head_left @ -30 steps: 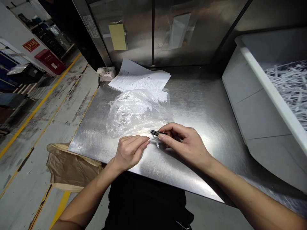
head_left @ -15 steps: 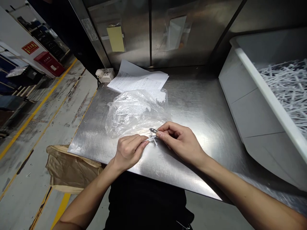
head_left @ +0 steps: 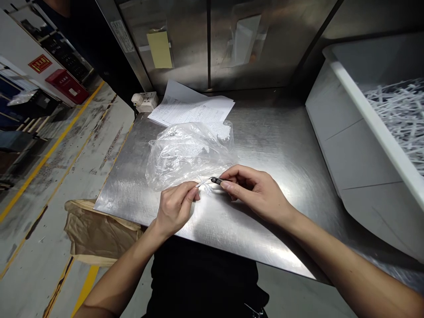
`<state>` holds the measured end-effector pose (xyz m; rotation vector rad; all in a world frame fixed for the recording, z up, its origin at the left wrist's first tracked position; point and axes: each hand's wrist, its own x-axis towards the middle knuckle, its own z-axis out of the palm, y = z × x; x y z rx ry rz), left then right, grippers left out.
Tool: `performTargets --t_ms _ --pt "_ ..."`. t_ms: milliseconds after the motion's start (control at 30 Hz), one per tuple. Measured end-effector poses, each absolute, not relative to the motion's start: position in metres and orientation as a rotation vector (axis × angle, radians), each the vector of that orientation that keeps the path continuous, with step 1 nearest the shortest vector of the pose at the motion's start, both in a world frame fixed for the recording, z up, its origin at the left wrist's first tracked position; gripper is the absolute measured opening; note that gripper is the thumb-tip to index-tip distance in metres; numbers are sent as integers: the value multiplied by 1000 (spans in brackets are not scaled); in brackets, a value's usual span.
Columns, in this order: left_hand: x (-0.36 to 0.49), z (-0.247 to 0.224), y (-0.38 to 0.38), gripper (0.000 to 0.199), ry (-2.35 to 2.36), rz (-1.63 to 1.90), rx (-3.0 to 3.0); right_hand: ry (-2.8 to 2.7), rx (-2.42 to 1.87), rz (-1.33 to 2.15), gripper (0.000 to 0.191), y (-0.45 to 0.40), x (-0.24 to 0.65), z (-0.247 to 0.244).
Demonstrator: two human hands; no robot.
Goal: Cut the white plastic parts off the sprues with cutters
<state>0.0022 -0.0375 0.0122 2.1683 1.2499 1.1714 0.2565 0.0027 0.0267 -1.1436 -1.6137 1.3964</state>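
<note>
- Centre of the frame, and here's the action: the left hand (head_left: 177, 205) pinches a thin white piece (head_left: 207, 187) between thumb and forefinger, its spindly branches poking out towards the right.
- Opposite it, the right hand (head_left: 255, 190) grips a small dark tool (head_left: 217, 180) between thumb and curled fingers, tip pointing left at the white piece; touching or just beside it, I cannot tell!
- Both hands work above the near part of a shiny metal table (head_left: 271, 141).
- Right behind them, a crumpled clear plastic bag (head_left: 185, 152) sprawls across the middle, crowding the space just beyond the fingertips, with white bits showing in it or through it.
- Further up, printed sheets (head_left: 198, 108) fan out, their lower edge tucked behind the bag, and a white socket block (head_left: 148, 102) sits just to their left.
- Over on the right, a big grey bin (head_left: 347, 141) walls off that whole side, and look at the heap of white sticks (head_left: 404, 115) inside!
- Top of the frame: a yellow slip (head_left: 160, 49) and a pale sheet (head_left: 245, 39) hang on the metal panel.
- Lower left, a brown bag (head_left: 102, 232) gapes below the table's edge.
- Upper left, a person in dark clothing (head_left: 89, 42) stands by the panel, and a red box (head_left: 66, 86) sits against the white wall.
</note>
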Motion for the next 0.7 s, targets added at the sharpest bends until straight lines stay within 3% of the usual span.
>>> performTargets --t_ms 700 --pt "1 10 -38 18 1233 1159 2124 -1705 -1177 1283 23 -1 254 27"
